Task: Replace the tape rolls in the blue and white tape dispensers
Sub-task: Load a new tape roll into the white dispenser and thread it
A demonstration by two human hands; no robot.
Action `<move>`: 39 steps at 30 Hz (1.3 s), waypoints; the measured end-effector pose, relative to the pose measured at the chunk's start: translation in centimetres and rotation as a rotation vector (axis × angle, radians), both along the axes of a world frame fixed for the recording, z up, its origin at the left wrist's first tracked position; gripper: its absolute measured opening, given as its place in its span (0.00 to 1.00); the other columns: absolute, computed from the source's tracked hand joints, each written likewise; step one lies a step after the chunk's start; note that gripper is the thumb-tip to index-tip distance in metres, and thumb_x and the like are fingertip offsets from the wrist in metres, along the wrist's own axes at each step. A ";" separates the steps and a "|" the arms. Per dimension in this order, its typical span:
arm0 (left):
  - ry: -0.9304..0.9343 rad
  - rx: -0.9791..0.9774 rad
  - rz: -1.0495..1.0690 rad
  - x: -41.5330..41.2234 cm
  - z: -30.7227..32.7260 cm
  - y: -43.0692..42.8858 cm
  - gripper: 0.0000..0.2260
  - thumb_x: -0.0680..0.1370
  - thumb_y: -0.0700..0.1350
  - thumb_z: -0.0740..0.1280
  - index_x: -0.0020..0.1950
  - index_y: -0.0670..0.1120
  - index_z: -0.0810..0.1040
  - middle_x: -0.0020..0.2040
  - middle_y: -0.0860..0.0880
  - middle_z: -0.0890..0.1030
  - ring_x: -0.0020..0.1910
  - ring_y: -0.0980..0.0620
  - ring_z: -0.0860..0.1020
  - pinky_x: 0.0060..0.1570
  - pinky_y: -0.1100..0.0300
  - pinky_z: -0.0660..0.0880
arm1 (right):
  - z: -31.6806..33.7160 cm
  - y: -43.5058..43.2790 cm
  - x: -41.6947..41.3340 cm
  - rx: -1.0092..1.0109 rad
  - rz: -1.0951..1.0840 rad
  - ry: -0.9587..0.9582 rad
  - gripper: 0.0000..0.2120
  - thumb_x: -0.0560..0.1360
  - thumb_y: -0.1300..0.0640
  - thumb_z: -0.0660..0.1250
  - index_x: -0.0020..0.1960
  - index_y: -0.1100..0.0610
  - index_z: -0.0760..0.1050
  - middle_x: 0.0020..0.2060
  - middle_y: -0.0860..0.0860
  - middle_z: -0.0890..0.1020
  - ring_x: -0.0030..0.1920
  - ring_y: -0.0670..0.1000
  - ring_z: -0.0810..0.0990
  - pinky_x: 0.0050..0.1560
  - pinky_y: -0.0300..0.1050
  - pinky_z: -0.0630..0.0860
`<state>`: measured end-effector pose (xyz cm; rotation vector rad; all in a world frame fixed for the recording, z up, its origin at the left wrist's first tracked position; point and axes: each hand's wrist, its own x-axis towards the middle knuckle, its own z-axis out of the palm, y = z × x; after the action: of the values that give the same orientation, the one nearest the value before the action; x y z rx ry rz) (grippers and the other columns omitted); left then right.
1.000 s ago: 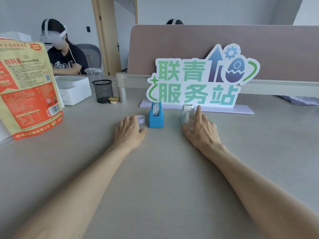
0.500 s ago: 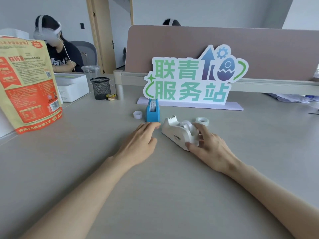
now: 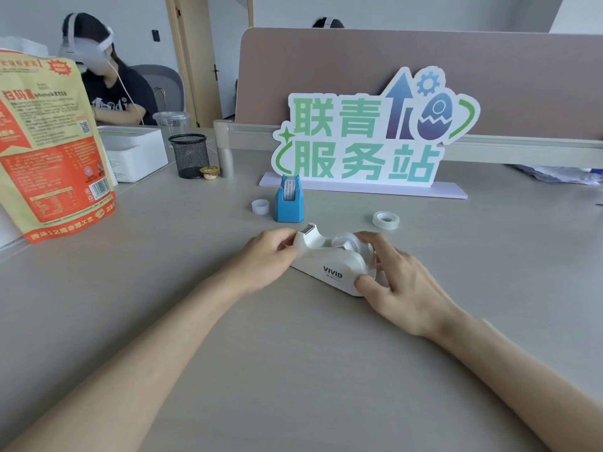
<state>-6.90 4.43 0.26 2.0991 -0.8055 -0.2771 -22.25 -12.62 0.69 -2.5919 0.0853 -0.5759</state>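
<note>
The white tape dispenser (image 3: 329,268) marked VIVID lies on the grey desk in front of me, with a tape roll seated in it. My left hand (image 3: 266,256) grips its cutter end. My right hand (image 3: 396,282) holds its rear end, fingers over the roll. Behind it stands the small blue tape dispenser (image 3: 289,203) with a printed roll inside. A small white tape roll (image 3: 260,206) lies just left of the blue dispenser. A clear tape roll (image 3: 386,220) lies flat to the right.
A standing sign (image 3: 362,138) on a lilac base backs the work area, with a partition behind. At left are an orange snack bag (image 3: 49,151), a white box (image 3: 137,151), a black mesh cup (image 3: 190,155) and a seated person (image 3: 107,89) wearing a headset.
The white dispenser was drawn from beside the sign toward me by my right hand. My left hand left the small white roll and took hold of the dispenser's cutter end.
</note>
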 end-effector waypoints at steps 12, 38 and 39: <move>-0.039 -0.120 -0.003 -0.6 0.7 0.1 0.13 0.75 0.45 0.61 0.56 0.57 0.77 0.45 0.55 0.77 0.46 0.55 0.76 0.50 0.59 0.71 | -0.3 -0.8 0.6 -0.045 0.077 -0.073 0.33 0.69 0.57 0.60 0.74 0.48 0.64 0.70 0.44 0.69 0.66 0.46 0.71 0.60 0.39 0.69; -0.121 -0.184 -0.047 -1.3 0.2 -0.1 0.23 0.68 0.52 0.76 0.60 0.57 0.72 0.54 0.65 0.75 0.54 0.63 0.74 0.45 0.77 0.68 | 2.4 -0.2 2.3 0.040 -0.062 -0.178 0.10 0.76 0.60 0.66 0.50 0.50 0.84 0.45 0.46 0.84 0.46 0.50 0.81 0.47 0.52 0.79; -0.121 -0.184 -0.047 -1.3 0.2 -0.2 0.23 0.68 0.52 0.76 0.60 0.57 0.72 0.54 0.66 0.75 0.54 0.61 0.74 0.44 0.77 0.68 | 2.4 -0.2 2.2 0.074 -0.066 -0.186 0.10 0.76 0.61 0.66 0.50 0.51 0.84 0.45 0.47 0.85 0.46 0.49 0.81 0.49 0.51 0.79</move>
<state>-8.19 4.27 0.46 1.9399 -0.9170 -0.0977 -20.00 -12.85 3.12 -2.4595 0.1287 -0.8198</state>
